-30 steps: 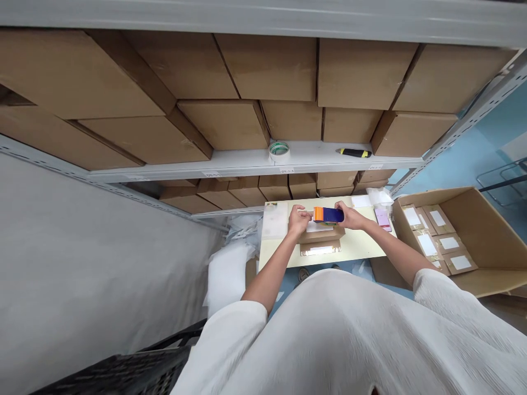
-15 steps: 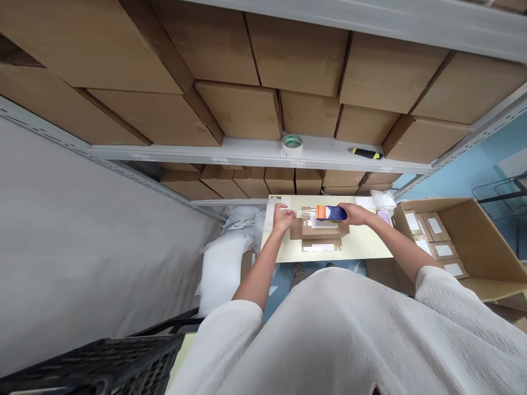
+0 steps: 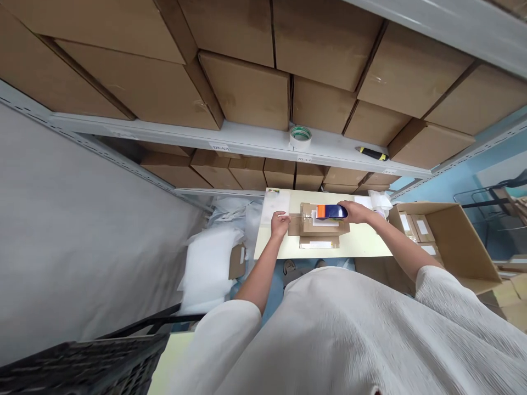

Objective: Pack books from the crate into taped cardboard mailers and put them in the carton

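My right hand point(image 3: 354, 212) is closed around a dark blue tape dispenser point(image 3: 335, 212) with an orange front end. It is held over the right part of a small cardboard box point(image 3: 307, 226) with a white label on top. My left hand point(image 3: 280, 224) is at the box's left side, fingers pinched on the end of a clear tape strip point(image 3: 298, 215) that runs back toward the dispenser. An open brown flap sticks out on the left of the box. In front of it lies a flatter cardboard box point(image 3: 307, 245) with a white label.
The pale table point(image 3: 362, 247) stands under a metal shelf point(image 3: 247, 137) stacked with cartons. On the shelf are a tape roll point(image 3: 300, 137) and a yellow-black utility knife point(image 3: 372, 153). A large open carton point(image 3: 465, 241) holds labelled boxes at right; white foam sheets point(image 3: 209, 263) lie at left.
The view has shifted slightly. My left hand has moved a little down and left from the box, tape strip still in its fingers; the dispenser stays over the box in my right hand.
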Motion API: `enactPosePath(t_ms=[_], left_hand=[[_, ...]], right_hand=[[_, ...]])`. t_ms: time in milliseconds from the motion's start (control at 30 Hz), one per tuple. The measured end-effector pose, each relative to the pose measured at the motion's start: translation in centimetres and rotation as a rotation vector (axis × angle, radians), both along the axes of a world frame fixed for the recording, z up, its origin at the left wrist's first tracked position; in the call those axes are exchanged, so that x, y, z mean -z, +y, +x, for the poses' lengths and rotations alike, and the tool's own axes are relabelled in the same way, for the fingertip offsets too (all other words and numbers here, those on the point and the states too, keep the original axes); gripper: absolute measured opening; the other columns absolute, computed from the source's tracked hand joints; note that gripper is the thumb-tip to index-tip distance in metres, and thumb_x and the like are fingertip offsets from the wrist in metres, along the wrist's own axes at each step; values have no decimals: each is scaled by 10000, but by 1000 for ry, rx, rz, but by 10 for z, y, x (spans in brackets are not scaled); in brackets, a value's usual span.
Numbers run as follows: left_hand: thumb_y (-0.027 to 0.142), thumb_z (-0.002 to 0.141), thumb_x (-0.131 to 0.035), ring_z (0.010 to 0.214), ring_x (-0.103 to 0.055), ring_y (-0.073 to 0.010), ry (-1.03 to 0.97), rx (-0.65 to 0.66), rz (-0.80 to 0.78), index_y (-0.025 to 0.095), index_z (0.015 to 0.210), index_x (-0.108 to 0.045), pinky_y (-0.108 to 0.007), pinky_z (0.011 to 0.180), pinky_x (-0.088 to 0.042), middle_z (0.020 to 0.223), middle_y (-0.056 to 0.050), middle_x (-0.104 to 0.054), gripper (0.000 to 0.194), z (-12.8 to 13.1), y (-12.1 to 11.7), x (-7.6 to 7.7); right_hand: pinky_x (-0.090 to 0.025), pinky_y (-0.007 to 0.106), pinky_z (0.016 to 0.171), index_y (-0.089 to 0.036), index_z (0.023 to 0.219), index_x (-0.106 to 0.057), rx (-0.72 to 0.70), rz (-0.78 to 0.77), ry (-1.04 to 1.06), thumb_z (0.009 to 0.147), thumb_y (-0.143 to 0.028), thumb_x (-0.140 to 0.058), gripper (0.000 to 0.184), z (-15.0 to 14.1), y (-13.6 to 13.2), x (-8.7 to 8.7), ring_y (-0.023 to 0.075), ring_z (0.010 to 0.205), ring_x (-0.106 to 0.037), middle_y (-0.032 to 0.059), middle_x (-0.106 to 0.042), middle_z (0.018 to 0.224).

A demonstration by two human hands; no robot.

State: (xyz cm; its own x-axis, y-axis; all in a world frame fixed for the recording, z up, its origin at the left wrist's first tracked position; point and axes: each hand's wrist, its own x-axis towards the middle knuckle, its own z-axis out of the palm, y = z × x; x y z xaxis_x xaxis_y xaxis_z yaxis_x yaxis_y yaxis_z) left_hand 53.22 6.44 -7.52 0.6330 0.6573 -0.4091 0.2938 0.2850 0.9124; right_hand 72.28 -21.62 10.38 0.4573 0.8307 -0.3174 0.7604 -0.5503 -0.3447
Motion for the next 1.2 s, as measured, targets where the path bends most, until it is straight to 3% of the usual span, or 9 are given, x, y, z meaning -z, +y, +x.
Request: enactPosePath(t_ms=[167,300,533,667,800,933,1033,1200], left_hand=[[180,754,-791,889,-759,-205,81,56,-75,235,1056,-625,-350,923,-596,824,12,-723,349,8,-14,18],[158,790,-810,935,-759,-227,118,53,-133,195,1109,-644,-362,947,-589,861,-17,-736,362,20,-34,21],[66,820,-727,1120,-742,-226,133,83,128,208,1187,-616,-386,1049,-567,1181,-98,-742,410,26,-41,13],[42,873,-588,1131,-759,-237,105,244,166,232,1223,-632,-415,1080,-575,1124,-75,-781,401,20,-40,2],[63,896,-536,1417,-643,-263,-34,369,405,243,1426,-591,-444,1219,-496,1463,-105,-710,562,15,-42,-20],[164,900,-643,1573,-503,-302,-132,700,635,245,1661,-407,-500,1323,-369,1651,-124,-583,801,15,-46,-41],[298,890,-751,1683,-327,-352,-53,892,744,236,1749,-253,-561,1369,-247,1774,-162,-422,994,16,-46,-46],[357,913,-739,1714,-250,-349,20,990,799,258,1782,-119,-561,1361,-231,1835,-170,-292,1072,16,-41,-44]], right_hand=[[-488,310,794,-204,1237,-696,0,-42,-9,806,-284,-822,456,-1,5,-4,269,988,-698,111,-772,1180],[-503,311,814,-201,1251,-692,-10,-58,-20,804,-260,-814,467,-3,8,-7,273,1011,-708,113,-773,1200],[-500,302,810,-203,1283,-676,15,-82,-24,820,-248,-799,481,-6,8,-5,265,1023,-709,105,-768,1229],[-509,302,842,-203,1302,-669,35,-78,-24,811,-233,-804,509,-7,6,-1,266,1043,-706,106,-760,1242],[-531,336,930,-193,1319,-665,41,-22,-12,804,-231,-814,538,-7,1,5,284,1096,-695,125,-733,1261],[-527,341,935,-190,1309,-653,26,22,-4,834,-214,-781,492,-8,-4,10,278,1098,-689,120,-739,1230],[-504,308,841,-191,1272,-651,32,-29,-3,848,-206,-768,441,-10,-7,8,262,1030,-697,110,-757,1197],[-451,294,757,-199,1256,-641,14,-140,-43,883,-258,-774,401,-9,-8,0,265,1016,-705,120,-767,1224]])
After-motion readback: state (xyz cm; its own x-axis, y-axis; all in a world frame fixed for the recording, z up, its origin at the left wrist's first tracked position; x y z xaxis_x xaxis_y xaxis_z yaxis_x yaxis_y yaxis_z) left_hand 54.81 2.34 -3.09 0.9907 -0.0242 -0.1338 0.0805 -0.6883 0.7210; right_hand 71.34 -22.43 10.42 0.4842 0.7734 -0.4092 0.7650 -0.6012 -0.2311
